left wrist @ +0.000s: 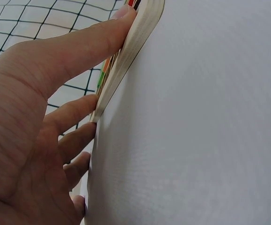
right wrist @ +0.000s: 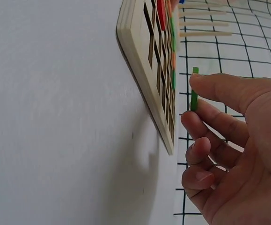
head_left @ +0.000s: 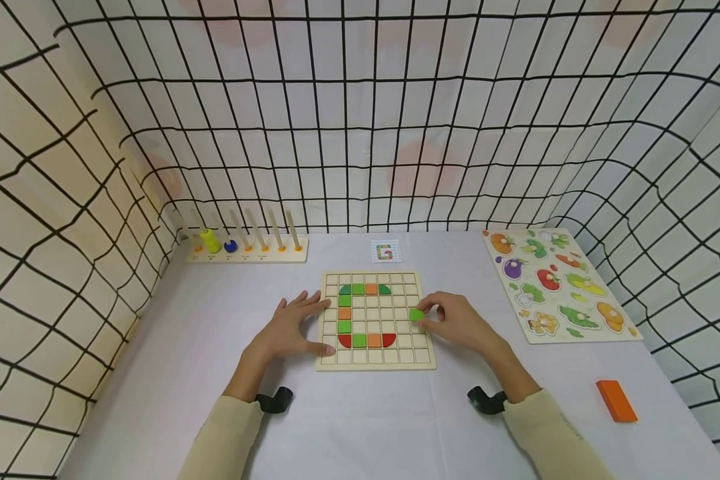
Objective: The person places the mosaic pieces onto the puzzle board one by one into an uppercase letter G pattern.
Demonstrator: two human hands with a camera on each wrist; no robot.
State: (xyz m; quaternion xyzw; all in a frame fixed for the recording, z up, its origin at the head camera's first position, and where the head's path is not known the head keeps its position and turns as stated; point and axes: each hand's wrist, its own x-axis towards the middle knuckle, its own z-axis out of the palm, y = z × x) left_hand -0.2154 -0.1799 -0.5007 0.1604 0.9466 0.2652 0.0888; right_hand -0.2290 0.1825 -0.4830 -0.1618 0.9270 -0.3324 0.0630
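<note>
Wooden grid board [head_left: 375,360] holds 10 tiles; right hand [head_left: 459,322] pinches green tile [head_left: 417,315].

Pale matt wooden grid board [head_left: 375,360], smooth painted green tile [head_left: 417,315]

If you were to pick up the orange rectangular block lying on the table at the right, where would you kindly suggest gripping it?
Grip the orange rectangular block across its two long sides, coming straight down from above. It lies flat on the white table and seems thin, so its narrow width suits a thumb-and-finger pinch, and nothing crowds it.
</note>
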